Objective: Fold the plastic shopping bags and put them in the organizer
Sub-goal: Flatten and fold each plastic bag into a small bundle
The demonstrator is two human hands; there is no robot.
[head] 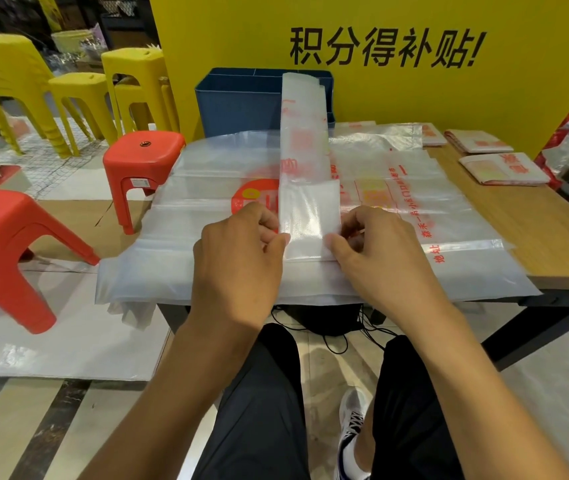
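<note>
A person sits at a wooden surface [525,230], seen from above over their own arms. A clear plastic bag with red print has been folded into a long narrow strip [305,140] running away from the person toward a blue organizer [238,102] at the far edge of the surface. The strip's near end [309,216] is turned up into a short fold. The left hand [238,258] pinches this fold's left edge and the right hand [376,254] pinches its right edge, thumbs on top; both hands are closed on the plastic, with the fold's width between them. Under the strip lie more flat bags [414,202], spread toward the organizer and hanging off the near edge. To the organizer's right, three finished folded bags [503,168] sit on bare wood.

The step appears to be folding the strip end over end toward the organizer. To do it well, keep both edges square with the strip, press each crease flat to push air out, and grip only the top bag, since the slippery sheets below could slide along.
</note>
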